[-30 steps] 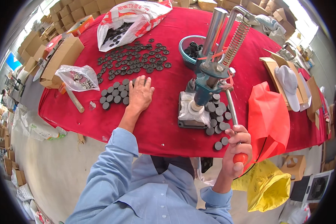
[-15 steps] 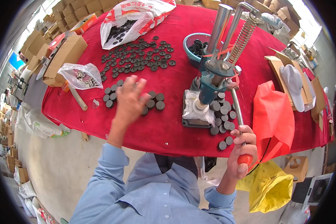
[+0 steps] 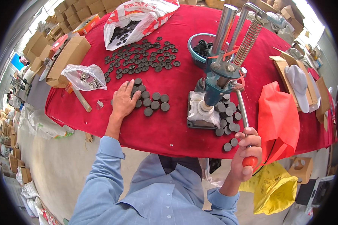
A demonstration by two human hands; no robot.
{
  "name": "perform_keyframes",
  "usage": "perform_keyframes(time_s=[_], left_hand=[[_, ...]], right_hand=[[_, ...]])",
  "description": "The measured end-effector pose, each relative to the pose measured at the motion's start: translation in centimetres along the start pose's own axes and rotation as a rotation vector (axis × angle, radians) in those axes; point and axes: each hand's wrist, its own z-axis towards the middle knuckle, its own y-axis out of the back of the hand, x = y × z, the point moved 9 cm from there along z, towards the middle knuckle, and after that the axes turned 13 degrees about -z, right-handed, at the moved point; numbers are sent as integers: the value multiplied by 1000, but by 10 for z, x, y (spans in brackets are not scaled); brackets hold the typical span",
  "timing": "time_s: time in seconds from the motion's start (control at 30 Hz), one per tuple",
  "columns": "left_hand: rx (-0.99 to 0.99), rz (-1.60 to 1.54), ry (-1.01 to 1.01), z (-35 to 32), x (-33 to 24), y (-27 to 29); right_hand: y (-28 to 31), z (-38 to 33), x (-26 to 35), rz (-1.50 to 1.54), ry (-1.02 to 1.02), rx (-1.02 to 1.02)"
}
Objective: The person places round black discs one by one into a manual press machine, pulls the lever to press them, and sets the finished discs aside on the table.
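My left hand (image 3: 124,100) rests with its fingers stretched out over the left part of a cluster of dark grey round caps (image 3: 155,104). It covers some of them, and nothing shows gripped in it. My right hand (image 3: 246,155) is wrapped round the lever (image 3: 243,110) of a green hand press (image 3: 216,88), just above the lever's red ball knob (image 3: 250,161). White plastic wrapping (image 3: 199,112) covers much of the press base. More grey caps (image 3: 229,116) lie in a pile to the right of the press.
Many black ribbed discs (image 3: 150,58) spread before an open white-and-red sack (image 3: 150,18). A teal basin (image 3: 196,56) of black parts stands behind the press. Small metal parts in a clear bag (image 3: 88,78) and a hammer (image 3: 81,99) lie left; a red cloth bag (image 3: 276,116) lies right.
My left hand has lowered and shifted slightly left onto the caps, uncovering several on its right. The right hand keeps its grip on the lever. The whole view has shifted slightly.
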Motion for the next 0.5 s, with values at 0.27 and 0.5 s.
perform_keyframes(time_s=[0.27,0.5], left_hand=[[43,-29,-118,-18,-67,-22],[64,-54,-122,-16,-85,-19]], right_hand=[[-1,1,1,3,-30,-2],[2,0,0,-22,-21,8]])
